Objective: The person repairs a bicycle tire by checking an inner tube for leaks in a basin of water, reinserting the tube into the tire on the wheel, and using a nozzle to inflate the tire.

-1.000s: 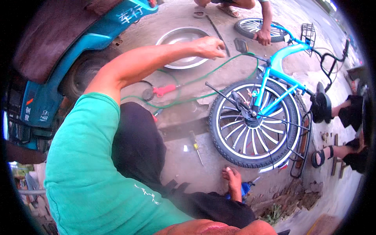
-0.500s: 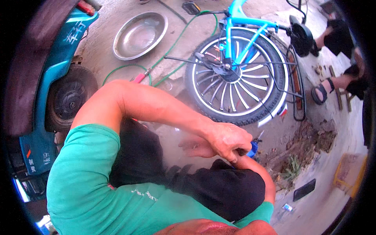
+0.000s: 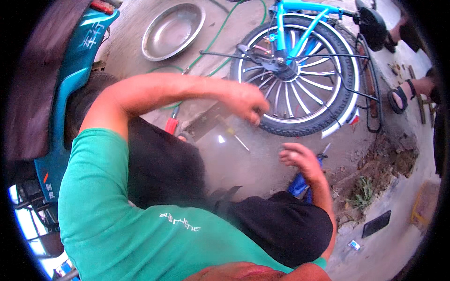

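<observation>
My left hand (image 3: 246, 101) hovers beside the lower left rim of a bicycle wheel (image 3: 300, 79), its fingers loosely bent, thumb apart, nothing visible in it. The wheel is on a light-blue bicycle (image 3: 307, 40) lying on its side. My right hand (image 3: 300, 161) is raised above my knee, fingers apart and slightly bent, no object seen in it. Beneath and beside it lies a blue object (image 3: 297, 185), partly hidden by my wrist and knee. Between the hands, a screwdriver (image 3: 241, 142) with a yellowish handle rests on the ground.
A metal basin (image 3: 173, 32) stands at the far left. A green hose (image 3: 220, 30) runs to a red-handled fitting (image 3: 172, 126). A blue vehicle (image 3: 58, 93) borders the left. Another person's sandalled foot (image 3: 400, 97), a black phone-like slab (image 3: 376, 224) and rubble (image 3: 389, 164) are at right.
My hands were together near my right wrist and are now apart. The left has moved up toward the wheel; the right has lifted off my lap. The screwdriver has come into sight.
</observation>
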{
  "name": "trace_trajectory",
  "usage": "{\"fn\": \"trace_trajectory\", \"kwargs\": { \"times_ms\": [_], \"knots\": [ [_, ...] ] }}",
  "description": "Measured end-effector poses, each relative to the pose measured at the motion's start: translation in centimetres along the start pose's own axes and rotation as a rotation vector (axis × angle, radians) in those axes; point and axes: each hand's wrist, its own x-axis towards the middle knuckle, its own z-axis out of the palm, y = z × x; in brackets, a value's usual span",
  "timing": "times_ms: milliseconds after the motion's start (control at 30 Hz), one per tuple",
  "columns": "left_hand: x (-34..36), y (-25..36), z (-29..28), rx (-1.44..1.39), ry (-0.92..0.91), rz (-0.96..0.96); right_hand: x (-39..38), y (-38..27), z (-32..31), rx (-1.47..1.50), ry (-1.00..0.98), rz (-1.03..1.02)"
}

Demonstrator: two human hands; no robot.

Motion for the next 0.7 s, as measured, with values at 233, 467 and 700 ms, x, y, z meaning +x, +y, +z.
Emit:
{"fn": "trace_trajectory", "kwargs": {
  "times_ms": [233, 467, 700],
  "knots": [
    [-1.6, -4.7, -4.9, 0.211, 0.686, -0.065, -3.5, 1.1, -14.2, 0.507, 0.696, -0.028],
    [-1.8, -8.3, -4.8, 0.332, 0.931, -0.209, -5.3, -3.7, -20.5, 0.344, 0.874, 0.134],
    [-3.8, -12.4, -5.8, 0.087, 0.572, -0.304, -1.8, -4.9, -22.6, 0.644, 0.869, -0.055]
  ]
}}
